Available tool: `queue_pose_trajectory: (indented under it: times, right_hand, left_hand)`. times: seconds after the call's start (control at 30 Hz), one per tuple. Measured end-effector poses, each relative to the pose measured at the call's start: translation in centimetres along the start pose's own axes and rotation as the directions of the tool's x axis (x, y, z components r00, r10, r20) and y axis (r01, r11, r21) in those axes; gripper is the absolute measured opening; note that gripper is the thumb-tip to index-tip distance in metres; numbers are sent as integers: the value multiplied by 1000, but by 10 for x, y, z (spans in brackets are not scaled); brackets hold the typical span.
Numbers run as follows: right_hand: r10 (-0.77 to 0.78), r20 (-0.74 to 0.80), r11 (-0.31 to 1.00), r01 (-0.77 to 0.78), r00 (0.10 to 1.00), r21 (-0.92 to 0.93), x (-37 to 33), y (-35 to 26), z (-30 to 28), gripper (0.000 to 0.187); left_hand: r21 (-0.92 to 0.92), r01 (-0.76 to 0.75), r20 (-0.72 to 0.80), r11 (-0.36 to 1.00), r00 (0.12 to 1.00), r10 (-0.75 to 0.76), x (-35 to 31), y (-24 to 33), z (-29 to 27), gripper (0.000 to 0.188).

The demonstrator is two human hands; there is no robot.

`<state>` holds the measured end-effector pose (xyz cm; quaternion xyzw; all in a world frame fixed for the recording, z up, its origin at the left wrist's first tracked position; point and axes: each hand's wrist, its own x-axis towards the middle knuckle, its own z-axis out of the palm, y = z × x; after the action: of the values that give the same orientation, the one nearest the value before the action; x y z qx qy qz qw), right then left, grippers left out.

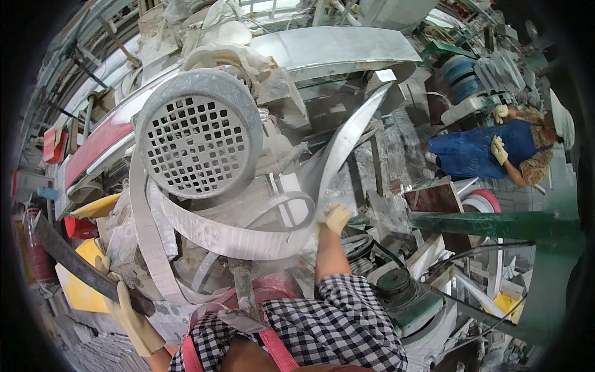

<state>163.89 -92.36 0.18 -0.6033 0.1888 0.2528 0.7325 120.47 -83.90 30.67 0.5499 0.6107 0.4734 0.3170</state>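
Observation:
My left hand [126, 310], in a cream glove, is wrapped round a dark curved strip [87, 265] at the lower left. In the middle, my gloved right hand [335, 219] is closed at the lower part of a long pale curved strip [347, 139], which rises to the upper right. Its fingertips are partly hidden. Just left of that hand, a narrow loop of the band [308, 211] looks smeared. A wide pale belt [223, 240] curves beneath a round grey motor cover [197, 139] pierced with square holes.
A green horizontal bar [483, 224] crosses the right side. Below it stands a dusty green machine part [414, 304]. A co-worker in a blue apron [477, 149] and gloves is at the far right. Yellow sheet pieces [87, 282] lie behind my left hand. White dust coats the machinery.

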Motion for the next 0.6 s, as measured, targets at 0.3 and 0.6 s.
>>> queue_pose_trajectory:
  times: [0.3, 0.6]
  right_hand:
    - [-442, 882, -430, 823, 165, -370, 103, -144, 259, 62]
    - [-278, 897, -562, 699, 344, -442, 143, -95, 326, 57]
  left_hand:
    - [-48, 27, -9, 999, 1000, -28, -2, -8, -8, 76]
    - [-34, -43, -4, 999, 999, 43, -6, -11, -10, 77]
